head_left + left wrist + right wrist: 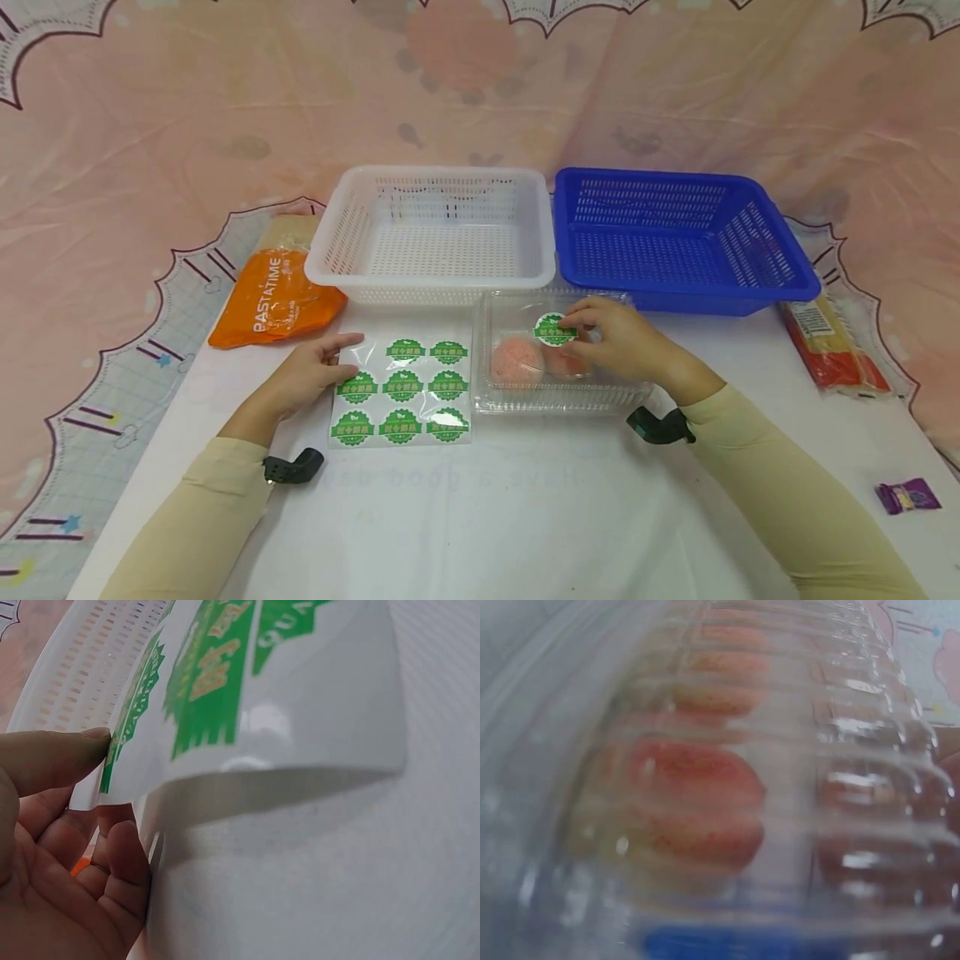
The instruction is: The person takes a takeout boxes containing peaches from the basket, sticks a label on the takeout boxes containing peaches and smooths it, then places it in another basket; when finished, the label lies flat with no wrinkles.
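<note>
The right sleeve (795, 492) lies nearest. Right hand (626, 337) pinches a sticker (552, 331) over the clear box (517, 319); left hand (306, 377) pinches the sheet (402, 406).

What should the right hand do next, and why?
Probably press the green sticker flat onto the lid of the clear container: the right hand pinches its edge right over that lid, where no other sticker shows. Whether it already touches, I can't tell. The left hand holds the sticker sheet.
</note>
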`<state>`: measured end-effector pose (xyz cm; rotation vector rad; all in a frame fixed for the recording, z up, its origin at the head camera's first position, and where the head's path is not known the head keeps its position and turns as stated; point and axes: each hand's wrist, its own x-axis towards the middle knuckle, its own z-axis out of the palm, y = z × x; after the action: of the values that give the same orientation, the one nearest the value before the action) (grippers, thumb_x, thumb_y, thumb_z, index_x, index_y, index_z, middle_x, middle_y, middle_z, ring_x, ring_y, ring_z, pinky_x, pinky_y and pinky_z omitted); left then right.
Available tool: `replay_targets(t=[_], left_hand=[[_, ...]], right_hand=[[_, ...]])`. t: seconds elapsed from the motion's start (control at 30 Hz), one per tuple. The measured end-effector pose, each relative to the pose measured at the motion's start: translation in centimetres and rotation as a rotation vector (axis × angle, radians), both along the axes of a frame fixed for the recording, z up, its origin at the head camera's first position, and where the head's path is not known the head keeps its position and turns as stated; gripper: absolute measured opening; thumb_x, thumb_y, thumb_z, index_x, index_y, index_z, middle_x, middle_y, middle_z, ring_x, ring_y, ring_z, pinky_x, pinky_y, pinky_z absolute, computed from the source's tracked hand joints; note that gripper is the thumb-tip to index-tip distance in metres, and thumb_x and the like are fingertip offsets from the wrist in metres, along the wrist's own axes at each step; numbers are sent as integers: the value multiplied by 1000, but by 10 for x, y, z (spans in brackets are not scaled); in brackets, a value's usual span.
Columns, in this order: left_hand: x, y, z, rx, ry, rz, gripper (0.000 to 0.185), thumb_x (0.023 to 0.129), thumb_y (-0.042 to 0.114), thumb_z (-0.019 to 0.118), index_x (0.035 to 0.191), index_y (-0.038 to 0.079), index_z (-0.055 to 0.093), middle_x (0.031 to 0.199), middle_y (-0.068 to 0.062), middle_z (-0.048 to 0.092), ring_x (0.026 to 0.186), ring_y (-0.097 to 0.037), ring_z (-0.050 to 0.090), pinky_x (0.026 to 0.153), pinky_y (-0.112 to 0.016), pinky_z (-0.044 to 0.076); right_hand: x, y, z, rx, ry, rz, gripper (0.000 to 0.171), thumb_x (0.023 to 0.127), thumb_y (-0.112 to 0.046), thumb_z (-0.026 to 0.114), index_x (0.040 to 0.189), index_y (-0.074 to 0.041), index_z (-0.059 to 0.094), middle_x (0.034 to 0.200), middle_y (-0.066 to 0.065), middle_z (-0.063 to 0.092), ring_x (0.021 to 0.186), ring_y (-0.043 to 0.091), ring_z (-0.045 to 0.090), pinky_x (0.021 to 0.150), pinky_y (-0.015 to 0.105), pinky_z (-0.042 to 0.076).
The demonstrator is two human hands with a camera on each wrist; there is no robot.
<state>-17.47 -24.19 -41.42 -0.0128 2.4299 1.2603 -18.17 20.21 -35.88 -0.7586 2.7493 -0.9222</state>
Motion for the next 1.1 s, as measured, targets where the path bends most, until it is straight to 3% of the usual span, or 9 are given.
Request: replay_targets(t=[0.3,0.63,0.9,1.1], left_hand=[[-1,-1,-1,11,8,-4,60,95,16,68,150,9,46,92,-12,37,94,-27,40,73,-33,38],[-1,-1,-1,16,5,-5,60,95,16,68,150,9,46,93,-12,37,96,-26,39,75,-33,38],[-1,-1,-1,7,-4,-7,60,95,17,69,151,8,46,96,-13,37,103,-28,39,80,-36,38],[1,-2,-2,3,7,-14,60,95,17,69,149,7,47,92,-12,36,99,-28,39,78,-38,36]], right_hand=[[1,1,0,27,-25,2,35,93,-16,71,123,2,69,132,16,55,98,28,53,81,41,46],[1,1,-2,8,-40,-3,41,95,-20,71,127,5,66,132,18,50,113,32,48,96,50,42],[2,-3,-3,2,-11,-41,42,95,-24,71,127,2,66,129,16,51,92,27,52,78,40,44],[3,-7,-7,4,48,-90,38,93,-25,73,123,-1,70,121,13,55,96,26,52,83,40,42]])
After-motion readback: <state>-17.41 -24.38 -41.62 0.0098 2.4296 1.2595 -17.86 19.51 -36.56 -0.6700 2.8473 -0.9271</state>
